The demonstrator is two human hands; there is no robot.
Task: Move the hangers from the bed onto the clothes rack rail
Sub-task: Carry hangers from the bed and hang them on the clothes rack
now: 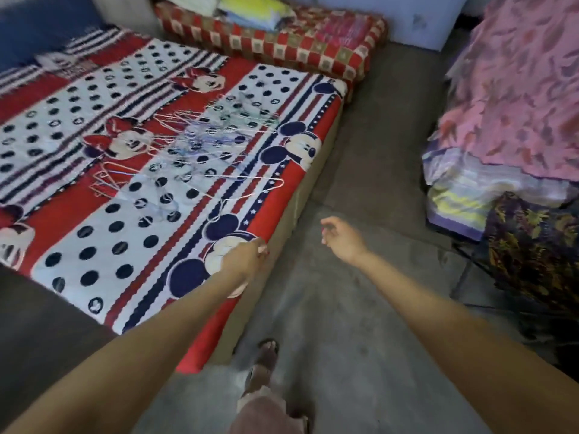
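Wire hangers [200, 158] sit piled on the bed [94, 245], my left hand [247, 258] and right hand [341, 238] both loose, holding nothing.

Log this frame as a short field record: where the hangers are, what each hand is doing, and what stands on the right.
hangers: loose pile of thin wire hangers, pale and reddish, lying on the bed
bed: red, white and navy cartoon-print bedspread
left hand: over the bed's near edge, holding nothing, short of the hangers
right hand: above the grey floor, fingers loosely curled, empty
right side: pink patterned cloth draped over stacked items
rack rail: not visible
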